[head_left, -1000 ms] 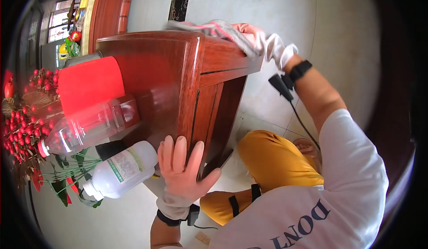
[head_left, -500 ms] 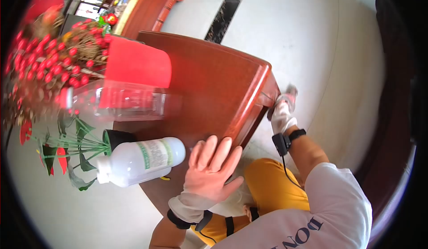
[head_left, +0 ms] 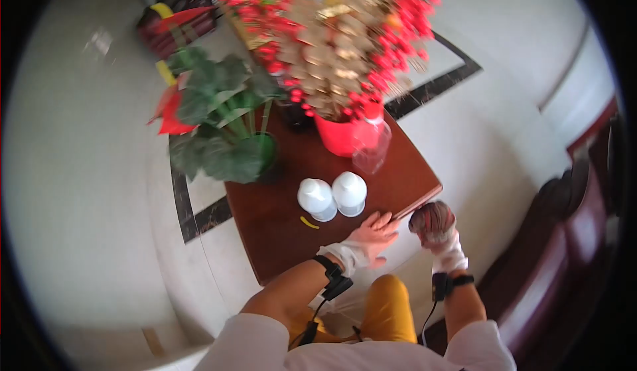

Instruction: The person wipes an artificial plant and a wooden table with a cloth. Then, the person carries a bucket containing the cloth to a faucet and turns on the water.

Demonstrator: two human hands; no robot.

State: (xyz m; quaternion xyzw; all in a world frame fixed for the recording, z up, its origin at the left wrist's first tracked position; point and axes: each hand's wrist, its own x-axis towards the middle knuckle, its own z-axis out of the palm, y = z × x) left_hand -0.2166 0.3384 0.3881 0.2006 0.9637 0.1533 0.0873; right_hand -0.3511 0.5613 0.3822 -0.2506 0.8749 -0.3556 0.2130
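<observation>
My left hand (head_left: 371,238), in a pale glove, lies with fingers outstretched on the near edge of the brown wooden table (head_left: 265,245). My right hand (head_left: 438,228), gloved too, is just off the table's right corner, closed around a bunched grey-brown cloth (head_left: 431,217); its details are blurred. Two white bottles stand upright side by side near my left hand: a left bottle (head_left: 317,200) and a right bottle (head_left: 350,194). A small yellow strip (head_left: 309,222) lies in front of them. Behind, a clear plastic bottle (head_left: 373,150) stands by a red pot (head_left: 335,139).
Red berry and gold decorations (head_left: 338,46) rise from the red pot. A leafy plant (head_left: 219,119) in a green pot (head_left: 267,152) spreads past the table's left side. A dark red sofa (head_left: 537,271) is to the right. Pale tiled floor (head_left: 99,172) surrounds the table.
The view has turned and pulled back, so the table appears upright and both white bottles show. My left hand stays flat at the edge; my right hand stays near the corner.
</observation>
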